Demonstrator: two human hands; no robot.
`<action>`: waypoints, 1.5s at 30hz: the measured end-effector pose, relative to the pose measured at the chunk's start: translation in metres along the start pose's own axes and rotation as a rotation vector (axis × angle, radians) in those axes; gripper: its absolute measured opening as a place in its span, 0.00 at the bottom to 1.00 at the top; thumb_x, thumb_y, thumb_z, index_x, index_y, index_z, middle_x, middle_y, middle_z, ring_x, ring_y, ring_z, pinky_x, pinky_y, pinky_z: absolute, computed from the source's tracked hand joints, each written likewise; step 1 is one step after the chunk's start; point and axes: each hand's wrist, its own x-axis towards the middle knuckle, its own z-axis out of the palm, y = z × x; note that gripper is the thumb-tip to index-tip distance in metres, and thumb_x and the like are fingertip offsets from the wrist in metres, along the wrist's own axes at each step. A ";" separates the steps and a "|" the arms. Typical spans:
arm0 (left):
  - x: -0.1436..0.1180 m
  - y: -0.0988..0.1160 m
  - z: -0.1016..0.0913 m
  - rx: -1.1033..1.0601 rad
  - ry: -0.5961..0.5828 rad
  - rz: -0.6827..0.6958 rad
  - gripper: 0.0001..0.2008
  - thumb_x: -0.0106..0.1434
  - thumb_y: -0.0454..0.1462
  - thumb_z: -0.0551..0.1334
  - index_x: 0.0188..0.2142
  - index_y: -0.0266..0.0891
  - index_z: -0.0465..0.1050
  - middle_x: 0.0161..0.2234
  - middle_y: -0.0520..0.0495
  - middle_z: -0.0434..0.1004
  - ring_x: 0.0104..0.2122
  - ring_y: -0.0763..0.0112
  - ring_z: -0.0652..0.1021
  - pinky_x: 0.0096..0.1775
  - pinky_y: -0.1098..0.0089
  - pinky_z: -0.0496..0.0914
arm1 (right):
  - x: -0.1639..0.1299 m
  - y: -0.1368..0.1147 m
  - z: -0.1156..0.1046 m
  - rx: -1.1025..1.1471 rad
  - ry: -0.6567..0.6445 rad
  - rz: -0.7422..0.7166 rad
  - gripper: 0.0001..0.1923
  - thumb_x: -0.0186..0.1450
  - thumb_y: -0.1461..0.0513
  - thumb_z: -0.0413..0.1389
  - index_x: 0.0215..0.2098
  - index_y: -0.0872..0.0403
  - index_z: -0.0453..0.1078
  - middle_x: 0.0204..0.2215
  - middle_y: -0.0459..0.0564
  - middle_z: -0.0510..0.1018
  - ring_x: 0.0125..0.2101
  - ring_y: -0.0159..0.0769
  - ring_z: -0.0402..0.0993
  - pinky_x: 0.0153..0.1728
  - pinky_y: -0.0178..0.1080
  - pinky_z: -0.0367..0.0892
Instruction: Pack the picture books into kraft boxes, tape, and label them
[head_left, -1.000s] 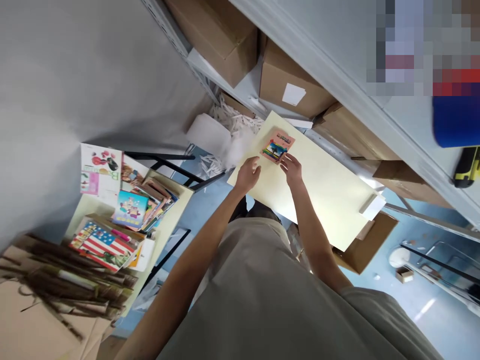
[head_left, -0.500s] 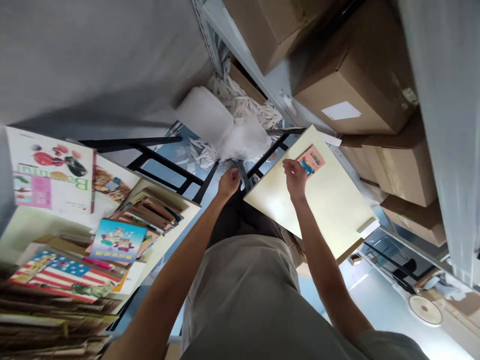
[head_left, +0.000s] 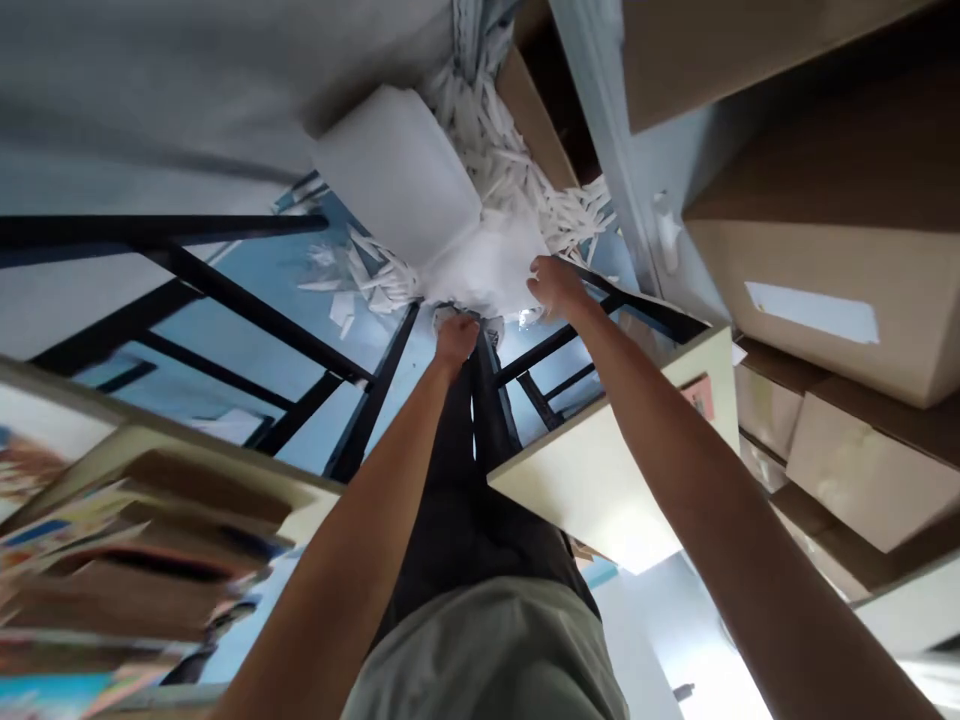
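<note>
Both my arms reach down toward a large white roll of wrapping sheet (head_left: 397, 170) lying on the blue floor. My left hand (head_left: 455, 337) is closed on the lower edge of the loose white sheet (head_left: 487, 265) that hangs from the roll. At the sheet's right edge, my right hand (head_left: 551, 285) pinches it. A small pink booklet (head_left: 699, 396) lies on the cream table (head_left: 600, 480) to my right, mostly hidden by my right arm.
White paper strips (head_left: 517, 170) litter the floor behind the roll. Cardboard boxes (head_left: 825, 250) fill grey shelving on the right. A second cream table with stacked books (head_left: 150, 540) stands at the left, with black frame bars (head_left: 247, 310) beneath.
I have bent down. My right hand left the booklet on the table and went to the white sheet; my left hand stayed at the sheet's lower edge.
</note>
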 end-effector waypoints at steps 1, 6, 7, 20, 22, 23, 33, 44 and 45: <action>0.012 -0.006 0.007 -0.093 -0.007 -0.049 0.10 0.69 0.34 0.68 0.49 0.38 0.83 0.45 0.39 0.89 0.44 0.60 0.88 0.51 0.61 0.82 | 0.021 0.006 0.005 -0.023 -0.016 0.019 0.21 0.78 0.65 0.60 0.67 0.57 0.79 0.65 0.63 0.85 0.69 0.57 0.80 0.73 0.58 0.71; 0.075 -0.039 0.046 -0.472 -0.035 -0.226 0.07 0.69 0.38 0.71 0.45 0.41 0.80 0.40 0.42 0.88 0.38 0.62 0.87 0.47 0.60 0.84 | 0.127 0.044 0.041 -0.100 0.002 -0.003 0.27 0.79 0.57 0.61 0.72 0.61 0.72 0.68 0.69 0.79 0.73 0.62 0.74 0.75 0.64 0.65; 0.088 -0.045 0.054 -0.531 -0.051 -0.248 0.07 0.69 0.39 0.72 0.44 0.42 0.79 0.40 0.42 0.88 0.39 0.62 0.87 0.49 0.58 0.84 | 0.148 0.052 0.048 -0.121 0.015 -0.032 0.29 0.79 0.55 0.61 0.73 0.62 0.71 0.68 0.70 0.78 0.73 0.64 0.72 0.76 0.66 0.64; 0.210 -0.074 0.144 -0.782 -0.197 -0.286 0.09 0.69 0.39 0.72 0.47 0.41 0.79 0.45 0.44 0.89 0.40 0.68 0.87 0.50 0.65 0.80 | 0.357 0.090 0.095 -0.320 0.049 -0.245 0.37 0.73 0.52 0.69 0.74 0.58 0.70 0.66 0.66 0.81 0.72 0.68 0.70 0.75 0.66 0.65; 0.218 -0.074 0.145 -0.763 -0.161 -0.299 0.12 0.68 0.41 0.74 0.47 0.41 0.79 0.46 0.43 0.90 0.41 0.65 0.88 0.51 0.63 0.81 | 0.366 0.092 0.104 -0.313 0.055 -0.237 0.36 0.75 0.51 0.69 0.73 0.62 0.70 0.65 0.68 0.81 0.73 0.70 0.70 0.77 0.69 0.60; 0.221 -0.073 0.146 -0.754 -0.146 -0.298 0.13 0.67 0.41 0.75 0.47 0.41 0.79 0.46 0.42 0.90 0.42 0.64 0.88 0.51 0.62 0.81 | 0.368 0.093 0.107 -0.312 0.063 -0.249 0.37 0.76 0.50 0.68 0.73 0.64 0.69 0.66 0.69 0.80 0.74 0.71 0.69 0.77 0.70 0.58; 0.222 -0.079 0.140 -0.750 -0.150 -0.268 0.09 0.69 0.40 0.75 0.47 0.41 0.81 0.47 0.39 0.90 0.44 0.61 0.89 0.51 0.60 0.81 | 0.354 0.100 0.110 -0.344 0.005 -0.220 0.16 0.73 0.63 0.67 0.55 0.67 0.83 0.55 0.67 0.88 0.69 0.59 0.78 0.77 0.64 0.58; 0.129 -0.065 0.101 -0.735 -0.183 -0.388 0.36 0.71 0.68 0.63 0.60 0.43 0.77 0.52 0.33 0.86 0.52 0.53 0.88 0.51 0.57 0.84 | 0.195 0.005 0.069 0.418 -0.493 -0.079 0.18 0.48 0.67 0.82 0.22 0.50 0.77 0.24 0.50 0.79 0.45 0.59 0.84 0.51 0.55 0.76; 0.114 -0.058 0.094 -0.750 -0.222 -0.348 0.40 0.70 0.72 0.61 0.59 0.43 0.78 0.51 0.34 0.86 0.52 0.52 0.88 0.51 0.57 0.85 | 0.178 -0.007 0.058 0.459 -0.505 -0.101 0.17 0.51 0.64 0.80 0.22 0.50 0.76 0.25 0.49 0.79 0.44 0.57 0.83 0.50 0.54 0.76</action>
